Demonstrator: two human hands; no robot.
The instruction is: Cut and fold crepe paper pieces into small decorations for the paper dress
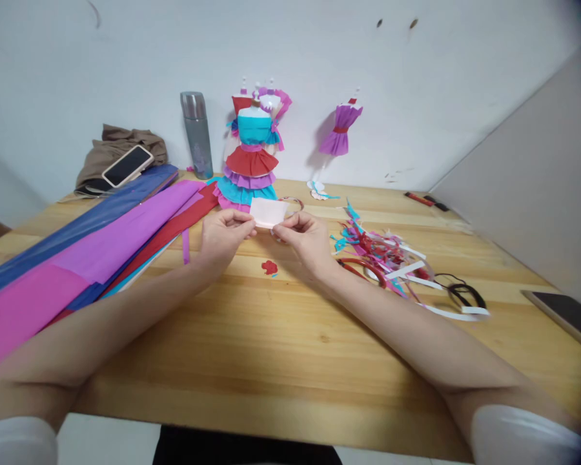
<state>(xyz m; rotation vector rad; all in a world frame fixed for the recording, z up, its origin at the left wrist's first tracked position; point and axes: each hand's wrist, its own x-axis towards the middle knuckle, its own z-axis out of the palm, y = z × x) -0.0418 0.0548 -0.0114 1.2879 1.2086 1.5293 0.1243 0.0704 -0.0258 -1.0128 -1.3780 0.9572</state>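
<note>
Both hands pinch a small pale pink piece of paper [268, 212] by its lower edge, holding it up above the table. My left hand [225, 234] grips the left corner between thumb and fingers; my right hand [306, 240] has the right corner. Just behind the paper stands a mini dress form [252, 158] dressed in teal, red and purple ruffled paper. Other small dressed forms are partly hidden behind it. A red paper scrap [270, 267] lies on the wood below my hands.
Long sheets of coloured crepe paper [130, 226] lie at left, near a phone [128, 166], brown cloth [121, 145] and flask [197, 135]. A purple-dressed form [341, 129] stands by the wall. Paper scraps [392, 255] and red-handled scissors [363, 265] lie right; a dark tablet-like device [566, 316] lies farther right.
</note>
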